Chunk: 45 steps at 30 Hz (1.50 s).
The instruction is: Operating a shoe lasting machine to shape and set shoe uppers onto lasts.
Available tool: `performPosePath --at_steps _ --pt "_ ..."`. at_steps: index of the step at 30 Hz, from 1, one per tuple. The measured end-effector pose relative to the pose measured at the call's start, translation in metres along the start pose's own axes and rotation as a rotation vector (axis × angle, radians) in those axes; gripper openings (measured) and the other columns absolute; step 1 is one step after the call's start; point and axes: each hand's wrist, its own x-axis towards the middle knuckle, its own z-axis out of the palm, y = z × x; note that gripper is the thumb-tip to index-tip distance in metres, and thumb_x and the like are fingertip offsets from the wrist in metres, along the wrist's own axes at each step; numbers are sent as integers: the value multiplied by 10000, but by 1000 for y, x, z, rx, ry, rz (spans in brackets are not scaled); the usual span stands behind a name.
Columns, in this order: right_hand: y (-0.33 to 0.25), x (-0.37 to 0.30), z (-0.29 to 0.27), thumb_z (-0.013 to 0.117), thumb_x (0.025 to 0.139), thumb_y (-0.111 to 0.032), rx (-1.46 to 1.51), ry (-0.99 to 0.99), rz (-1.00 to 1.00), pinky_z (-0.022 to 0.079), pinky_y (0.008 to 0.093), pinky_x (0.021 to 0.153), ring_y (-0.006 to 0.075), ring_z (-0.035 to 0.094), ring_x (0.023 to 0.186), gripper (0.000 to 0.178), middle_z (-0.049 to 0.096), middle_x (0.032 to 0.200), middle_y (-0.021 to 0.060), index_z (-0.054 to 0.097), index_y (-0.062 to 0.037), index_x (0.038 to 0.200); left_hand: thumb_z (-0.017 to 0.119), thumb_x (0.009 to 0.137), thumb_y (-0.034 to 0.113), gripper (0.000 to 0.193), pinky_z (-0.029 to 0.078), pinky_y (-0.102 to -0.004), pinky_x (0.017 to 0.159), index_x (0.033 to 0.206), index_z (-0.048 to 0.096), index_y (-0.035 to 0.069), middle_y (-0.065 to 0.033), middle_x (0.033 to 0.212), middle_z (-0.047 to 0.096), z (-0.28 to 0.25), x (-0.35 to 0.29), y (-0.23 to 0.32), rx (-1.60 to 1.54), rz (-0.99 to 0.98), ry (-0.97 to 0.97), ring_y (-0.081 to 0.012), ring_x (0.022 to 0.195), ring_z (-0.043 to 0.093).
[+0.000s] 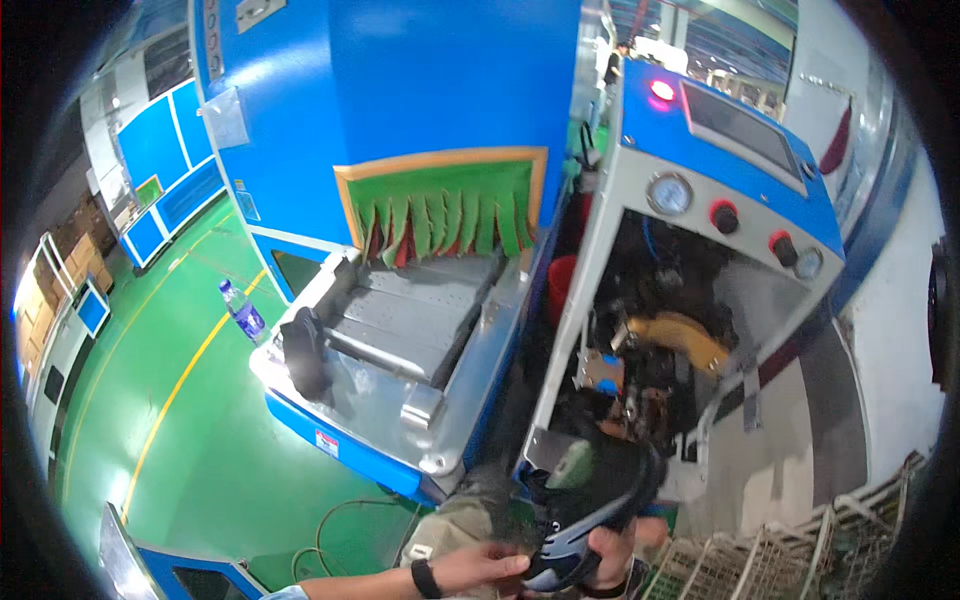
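Note:
A black and grey-blue shoe (598, 490) is held at the lower middle, in front of the open machine. My right hand (610, 557) grips it from the right side, with the thumb over the grey-blue part. My left hand (483, 568), with a black band at its wrist, comes in from the left. Its fingertips pinch at the edge of the shoe's grey-blue part; the grip is partly hidden. Another dark shoe-like item (303, 355) stands on the near left corner of the conveyor's metal frame.
A blue machine (450, 80) has a green strip curtain (445, 217) over a grey slatted conveyor (410, 310). Right of it stands a machine with pressure gauges (669, 193) and a lit red lamp (661, 90). A bottle (243, 312) is at the left; wire racks (780, 560) are lower right.

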Motion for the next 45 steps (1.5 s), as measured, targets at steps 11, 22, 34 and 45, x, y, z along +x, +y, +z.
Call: performPosePath --at_steps 11,22,34,45 --pt "-69 -80 -48 580 850 -338 634 -33 761 562 503 840 428 673 918 677 655 1150 277 465 59 1386 791 848 371 447 517 -345 667 1097 693 13 -148 877 715 42 65 56 1123 251 -192 -221 756 691" --pt "-233 74 98 732 808 -70 -1145 124 -268 451 291 992 175 589 1142 824 590 1334 162 320 84 1504 671 964 227 233 333 -229 516 795 636 70 3 646 565 68 104 115 234 224 89 -56 569 461" --pt "-207 185 94 628 844 -372 -2103 70 -123 476 497 884 477 590 1020 736 594 1079 298 395 -188 1517 560 1024 261 211 327 -200 509 991 638 67 35 657 531 28 159 119 -279 84 83 -60 571 459" --pt "-183 159 92 606 833 -191 -2103 230 -443 474 421 880 409 610 992 717 589 1133 261 396 -110 1513 528 1015 255 231 356 -235 519 999 631 49 0 700 558 36 148 81 -62 102 122 -80 593 485"
